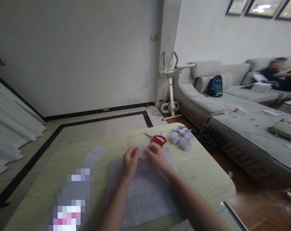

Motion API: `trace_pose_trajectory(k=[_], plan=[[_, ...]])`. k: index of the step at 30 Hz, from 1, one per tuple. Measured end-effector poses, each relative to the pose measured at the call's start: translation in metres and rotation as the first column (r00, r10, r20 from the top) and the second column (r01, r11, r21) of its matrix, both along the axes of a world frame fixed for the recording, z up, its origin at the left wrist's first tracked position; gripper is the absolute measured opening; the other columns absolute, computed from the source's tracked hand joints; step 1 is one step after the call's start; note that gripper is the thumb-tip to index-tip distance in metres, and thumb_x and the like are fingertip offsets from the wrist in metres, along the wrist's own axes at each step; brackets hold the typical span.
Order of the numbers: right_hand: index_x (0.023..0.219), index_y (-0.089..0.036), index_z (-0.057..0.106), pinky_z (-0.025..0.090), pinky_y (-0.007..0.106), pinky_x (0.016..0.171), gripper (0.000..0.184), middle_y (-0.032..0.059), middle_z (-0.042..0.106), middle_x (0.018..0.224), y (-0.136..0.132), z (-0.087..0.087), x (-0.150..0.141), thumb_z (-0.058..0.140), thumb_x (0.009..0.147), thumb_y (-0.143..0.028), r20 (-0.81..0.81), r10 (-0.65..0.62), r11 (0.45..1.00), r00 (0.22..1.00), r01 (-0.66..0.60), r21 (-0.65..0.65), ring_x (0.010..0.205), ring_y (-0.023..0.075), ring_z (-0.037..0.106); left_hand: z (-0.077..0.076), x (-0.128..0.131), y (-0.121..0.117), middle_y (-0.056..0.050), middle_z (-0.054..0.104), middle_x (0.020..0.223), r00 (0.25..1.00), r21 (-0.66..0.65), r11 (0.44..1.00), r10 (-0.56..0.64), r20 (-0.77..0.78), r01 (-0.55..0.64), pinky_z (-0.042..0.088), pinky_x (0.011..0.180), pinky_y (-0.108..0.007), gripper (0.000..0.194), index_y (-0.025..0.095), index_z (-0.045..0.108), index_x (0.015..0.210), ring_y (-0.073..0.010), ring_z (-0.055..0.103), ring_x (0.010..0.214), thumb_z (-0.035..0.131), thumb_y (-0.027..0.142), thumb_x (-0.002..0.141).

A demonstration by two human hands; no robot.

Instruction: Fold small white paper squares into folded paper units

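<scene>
Between my two hands a small piece of white paper [142,152] is pinched by the fingertips. My left hand [130,162] grips its left side, and my right hand [157,157] grips its right side. Both hands are over a large printed sheet [147,199] lying on the table. Just beyond my right hand lie scissors [158,140] with red handles, their blades pointing to the far left. Several folded paper pieces [184,139] sit together at the far right of the table. A creased paper slip [93,156] lies to the left of the printed sheet.
The pale wood-patterned table [208,173] has rounded corners. A blurred-out object [70,202] is at its left front. To the right stands a grey sofa [251,138] with a blue backpack [215,86] and a seated person [277,75]. White exercise equipment [171,93] stands by the wall.
</scene>
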State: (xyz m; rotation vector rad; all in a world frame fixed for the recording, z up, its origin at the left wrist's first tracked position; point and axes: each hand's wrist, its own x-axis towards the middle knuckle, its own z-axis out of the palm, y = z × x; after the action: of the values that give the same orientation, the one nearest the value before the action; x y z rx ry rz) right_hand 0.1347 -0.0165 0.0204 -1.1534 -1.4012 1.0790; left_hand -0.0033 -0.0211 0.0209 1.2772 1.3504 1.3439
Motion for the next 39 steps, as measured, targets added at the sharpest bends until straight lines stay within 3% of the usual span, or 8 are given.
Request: trace_pose_trajectory(k=[3, 7, 10, 18, 29, 34, 39], plan=[[0.069, -0.016, 0.054, 0.038, 0.022, 0.054, 0.013, -0.0008, 0.054, 0.064, 0.000, 0.000, -0.001, 0.056, 0.078, -0.026, 0.056, -0.003, 1.000, 0.998, 0.003, 0.008, 0.060, 0.0118, 0.050, -0.002, -0.001, 0.002, -0.002, 0.064, 0.072, 1.000, 0.012, 1.000, 0.019, -0.002, -0.019, 0.046, 0.059, -0.021, 0.024, 0.013, 0.064, 0.077, -0.0151, 0.058, 0.067, 0.060, 0.037, 0.074], [0.069, -0.016, 0.054, 0.037, 0.022, 0.053, 0.013, -0.0013, 0.053, 0.062, 0.001, -0.001, 0.000, 0.056, 0.077, -0.026, 0.058, -0.003, 1.000, 0.998, 0.002, 0.012, 0.058, 0.0112, 0.049, -0.004, -0.001, 0.002, -0.001, 0.063, 0.070, 0.995, -0.013, 0.996, -0.088, 0.037, 0.089, 0.045, 0.056, -0.021, 0.024, 0.014, 0.062, 0.078, -0.0139, 0.058, 0.064, 0.061, 0.037, 0.074], [0.070, -0.016, 0.054, 0.037, 0.022, 0.052, 0.013, -0.0009, 0.053, 0.063, 0.003, -0.002, 0.000, 0.056, 0.078, -0.026, 0.048, 0.005, 1.000, 0.999, -0.006, 0.020, 0.058, 0.0113, 0.049, -0.004, -0.001, 0.002, -0.001, 0.062, 0.069, 0.994, -0.023, 0.994, -0.102, 0.044, 0.103, 0.045, 0.053, -0.020, 0.024, 0.014, 0.062, 0.077, -0.0129, 0.057, 0.061, 0.061, 0.038, 0.074], [0.074, -0.018, 0.056, 0.040, 0.023, 0.057, 0.005, -0.0007, 0.055, 0.068, 0.004, -0.004, 0.000, 0.056, 0.072, -0.022, -0.071, 0.011, 1.000, 0.997, -0.010, 0.013, 0.063, 0.0127, 0.051, -0.004, 0.001, 0.002, -0.001, 0.064, 0.072, 0.993, -0.028, 0.995, -0.093, 0.073, 0.095, 0.046, 0.052, -0.020, 0.026, 0.014, 0.063, 0.079, -0.0124, 0.058, 0.059, 0.062, 0.040, 0.073], [0.072, -0.019, 0.049, 0.033, 0.021, 0.048, 0.009, -0.0050, 0.044, 0.061, 0.005, -0.008, 0.002, 0.057, 0.069, -0.023, -0.279, 0.004, 0.996, 0.960, -0.029, -0.089, 0.051, 0.0093, 0.041, -0.005, 0.002, 0.000, -0.003, 0.063, 0.075, 0.977, -0.080, 0.982, -0.159, 0.141, 0.172, 0.048, 0.053, -0.022, 0.030, 0.013, 0.061, 0.086, -0.0141, 0.058, 0.062, 0.059, 0.040, 0.074], [0.069, -0.018, 0.050, 0.033, 0.021, 0.049, 0.016, -0.0032, 0.048, 0.062, 0.002, -0.005, 0.003, 0.060, 0.074, -0.030, -0.227, 0.021, 0.997, 0.974, -0.035, -0.062, 0.054, 0.0100, 0.044, -0.001, 0.003, -0.002, -0.001, 0.060, 0.073, 0.974, -0.084, 0.976, -0.188, 0.129, 0.200, 0.046, 0.053, -0.021, 0.025, 0.014, 0.060, 0.080, -0.0135, 0.056, 0.063, 0.059, 0.038, 0.075], [0.067, -0.019, 0.051, 0.035, 0.023, 0.050, 0.022, -0.0019, 0.050, 0.061, 0.001, -0.006, 0.004, 0.060, 0.076, -0.037, -0.112, 0.057, 0.995, 0.992, -0.066, -0.081, 0.056, 0.0119, 0.047, -0.001, 0.003, -0.002, 0.004, 0.048, 0.059, 0.990, 0.020, 0.990, -0.137, -0.025, 0.138, 0.037, 0.051, -0.018, 0.026, 0.016, 0.053, 0.065, -0.0105, 0.046, 0.057, 0.056, 0.039, 0.078]])
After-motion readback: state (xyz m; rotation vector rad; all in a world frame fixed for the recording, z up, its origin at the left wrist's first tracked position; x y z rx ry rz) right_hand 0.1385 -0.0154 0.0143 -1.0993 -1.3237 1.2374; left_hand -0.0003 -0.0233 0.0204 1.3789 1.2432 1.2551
